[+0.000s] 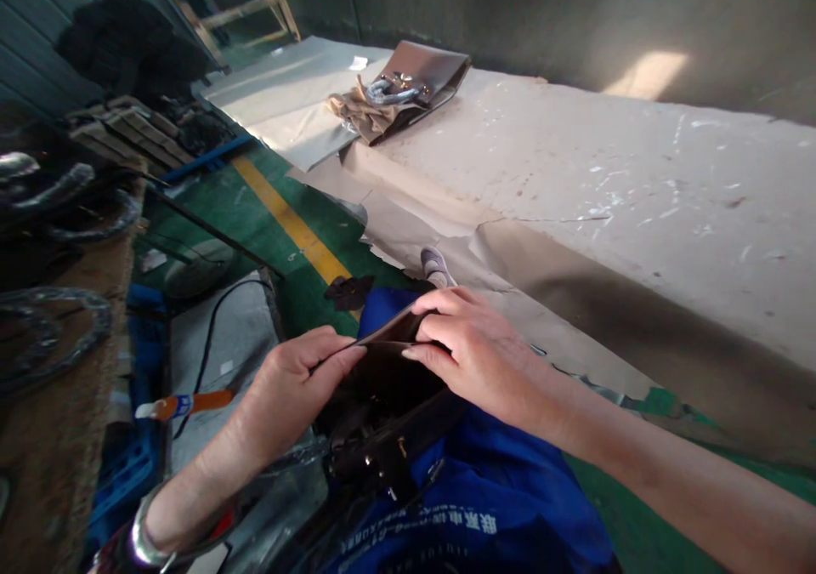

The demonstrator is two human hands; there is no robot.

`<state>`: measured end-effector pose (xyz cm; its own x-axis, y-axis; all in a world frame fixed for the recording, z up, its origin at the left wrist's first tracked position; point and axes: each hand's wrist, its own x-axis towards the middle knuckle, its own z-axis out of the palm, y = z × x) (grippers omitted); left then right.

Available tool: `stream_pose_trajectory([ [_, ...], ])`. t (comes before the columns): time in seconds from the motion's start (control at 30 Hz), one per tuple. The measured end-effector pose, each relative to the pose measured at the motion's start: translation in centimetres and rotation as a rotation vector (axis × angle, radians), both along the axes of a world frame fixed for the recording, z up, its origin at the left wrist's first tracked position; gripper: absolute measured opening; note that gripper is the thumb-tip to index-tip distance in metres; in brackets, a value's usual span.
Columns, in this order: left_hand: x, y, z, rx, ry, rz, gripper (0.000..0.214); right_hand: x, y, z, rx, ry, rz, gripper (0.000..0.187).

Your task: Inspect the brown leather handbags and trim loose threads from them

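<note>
Left hand: thumb and fingers clamped on the upper edge of the dark brown bag.
Right hand: fingers and thumb likewise closed on that edge.
Bag position: held between both hands, neither nearer; body extended from them toward the wearer, against the blue apron.
Edge axis: run crosswise, hand to hand.
Open room: green floor exposed beyond the left hand; bounded beyond the right by the paper-covered table.

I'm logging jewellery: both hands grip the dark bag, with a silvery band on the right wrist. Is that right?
Not quite: the head view shows the silvery band on the left wrist. The left hand and right hand do grip the dark bag.
</note>
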<state>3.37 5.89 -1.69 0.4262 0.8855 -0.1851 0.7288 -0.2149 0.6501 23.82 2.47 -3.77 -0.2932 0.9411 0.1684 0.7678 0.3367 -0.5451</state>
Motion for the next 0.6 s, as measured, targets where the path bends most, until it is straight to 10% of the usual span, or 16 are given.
stream_pose_trajectory([
  [0.6, -0.5, -0.1, 0.3, -0.079, 0.008, -0.059, 0.027, -0.6, 1.2, -0.5, -0.008, -0.104, -0.128, 0.018],
])
